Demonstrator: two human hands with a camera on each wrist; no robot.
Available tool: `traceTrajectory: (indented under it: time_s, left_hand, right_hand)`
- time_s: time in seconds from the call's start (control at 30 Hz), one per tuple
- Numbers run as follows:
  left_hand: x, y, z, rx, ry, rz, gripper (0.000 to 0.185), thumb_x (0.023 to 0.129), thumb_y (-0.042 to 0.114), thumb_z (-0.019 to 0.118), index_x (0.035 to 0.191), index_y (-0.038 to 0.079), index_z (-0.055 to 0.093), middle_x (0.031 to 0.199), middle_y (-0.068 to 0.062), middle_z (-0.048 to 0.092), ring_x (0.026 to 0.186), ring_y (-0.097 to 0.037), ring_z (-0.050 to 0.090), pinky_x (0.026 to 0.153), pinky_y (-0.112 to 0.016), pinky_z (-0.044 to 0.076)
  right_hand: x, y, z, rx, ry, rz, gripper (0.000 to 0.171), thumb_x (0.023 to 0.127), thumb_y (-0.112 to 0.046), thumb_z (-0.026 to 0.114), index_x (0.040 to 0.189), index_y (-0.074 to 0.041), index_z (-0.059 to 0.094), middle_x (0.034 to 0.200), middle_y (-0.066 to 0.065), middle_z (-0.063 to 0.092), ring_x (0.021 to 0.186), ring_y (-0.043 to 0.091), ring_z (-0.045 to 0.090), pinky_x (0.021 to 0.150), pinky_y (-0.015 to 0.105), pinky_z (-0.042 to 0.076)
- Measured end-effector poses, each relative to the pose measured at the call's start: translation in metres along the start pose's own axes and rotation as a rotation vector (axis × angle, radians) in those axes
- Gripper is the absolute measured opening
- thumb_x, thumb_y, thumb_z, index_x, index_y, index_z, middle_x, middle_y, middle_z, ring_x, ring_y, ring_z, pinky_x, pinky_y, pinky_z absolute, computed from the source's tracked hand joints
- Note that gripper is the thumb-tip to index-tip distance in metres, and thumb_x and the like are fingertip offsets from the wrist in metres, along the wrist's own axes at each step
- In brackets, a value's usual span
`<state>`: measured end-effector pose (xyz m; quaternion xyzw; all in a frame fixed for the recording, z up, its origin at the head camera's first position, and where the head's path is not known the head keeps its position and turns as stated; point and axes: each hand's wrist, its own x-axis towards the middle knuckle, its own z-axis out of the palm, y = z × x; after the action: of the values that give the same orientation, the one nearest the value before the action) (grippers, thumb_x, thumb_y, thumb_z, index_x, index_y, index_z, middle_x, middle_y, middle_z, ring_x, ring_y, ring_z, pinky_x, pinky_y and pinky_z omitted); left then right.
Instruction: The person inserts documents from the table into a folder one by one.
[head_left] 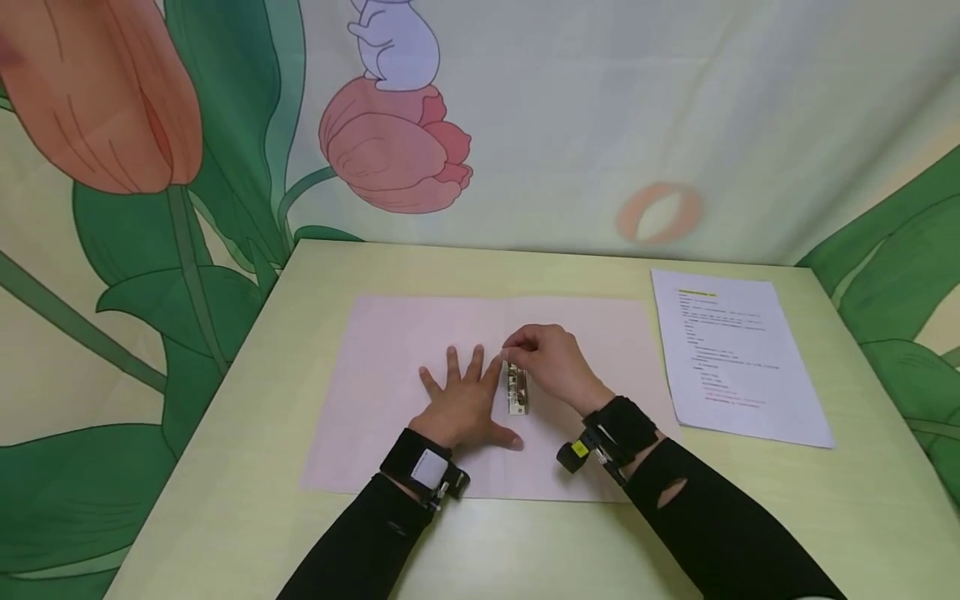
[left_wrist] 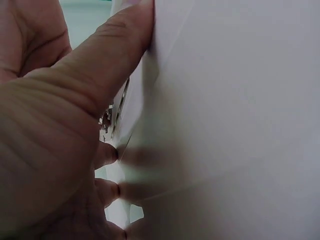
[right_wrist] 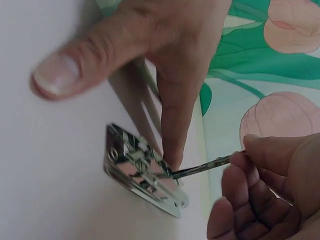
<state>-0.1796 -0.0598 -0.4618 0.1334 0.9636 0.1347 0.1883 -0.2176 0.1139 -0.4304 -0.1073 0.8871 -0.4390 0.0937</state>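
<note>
An open pale pink folder (head_left: 390, 333) lies flat on the table. Near its middle fold is a shiny metal file clip (head_left: 517, 390), also seen close up in the right wrist view (right_wrist: 142, 172). My left hand (head_left: 465, 404) rests on the folder just left of the clip, fingers spread and thumb below it. With thumb and fingertips, my right hand (head_left: 551, 362) pinches the end of the clip's thin metal lever (right_wrist: 210, 165), which stands raised from the clip's body. In the left wrist view, the left hand (left_wrist: 55, 145) mostly hides the clip.
Printed white paper (head_left: 742, 358) lies to the right of the folder on the pale yellow table (head_left: 480, 542). A curtain (head_left: 555, 125) with flowers and a rabbit hangs behind the table's far edge. Both wrists wear black straps with small cameras.
</note>
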Motion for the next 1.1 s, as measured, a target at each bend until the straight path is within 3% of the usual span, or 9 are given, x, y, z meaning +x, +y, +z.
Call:
traceTrajectory:
  time_s: [0.27, 0.6, 0.87, 1.1]
  left_hand:
    - [0.005, -0.002, 0.004, -0.016, -0.027, 0.002, 0.132, 0.071, 0.070, 0.088, 0.171, 0.022, 0.017, 0.178, -0.014, 0.002, 0.159, -0.054, -0.010, 0.114, -0.087, -0.003]
    - [0.003, -0.004, 0.004, 0.012, -0.011, 0.000, 0.131, 0.069, 0.072, 0.088, 0.171, 0.024, 0.021, 0.179, -0.012, 0.006, 0.160, -0.053, -0.007, 0.116, -0.086, 0.000]
    - [0.004, -0.002, 0.005, 0.014, -0.010, 0.006, 0.131, 0.068, 0.072, 0.089, 0.170, 0.024, 0.022, 0.179, -0.012, 0.007, 0.161, -0.052, -0.006, 0.116, -0.086, -0.001]
    - [0.003, -0.008, 0.008, -0.025, -0.005, -0.010, 0.129, 0.070, 0.067, 0.090, 0.170, 0.023, 0.022, 0.179, -0.012, 0.006, 0.161, -0.052, -0.007, 0.118, -0.083, -0.003]
  right_hand:
    - [0.027, 0.009, -0.003, -0.019, 0.021, 0.037, 0.018, 0.102, -0.023, 0.071, 0.106, -0.007, 0.080, 0.101, 0.008, 0.078, 0.086, 0.020, 0.064, 0.072, 0.030, 0.049]
    - [0.046, 0.016, -0.001, -0.082, 0.004, 0.088, 0.020, 0.101, -0.022, 0.072, 0.106, -0.005, 0.080, 0.098, 0.009, 0.077, 0.083, 0.019, 0.064, 0.069, 0.026, 0.048]
    - [0.051, 0.023, -0.002, -0.087, 0.006, 0.218, 0.019, 0.099, -0.022, 0.075, 0.100, -0.004, 0.080, 0.086, 0.007, 0.072, 0.076, 0.019, 0.060, 0.062, 0.026, 0.045]
    - [0.040, 0.033, -0.011, -0.012, 0.047, 0.212, 0.027, 0.105, -0.029, 0.065, 0.109, -0.005, 0.078, 0.093, 0.007, 0.074, 0.083, 0.020, 0.061, 0.069, 0.028, 0.048]
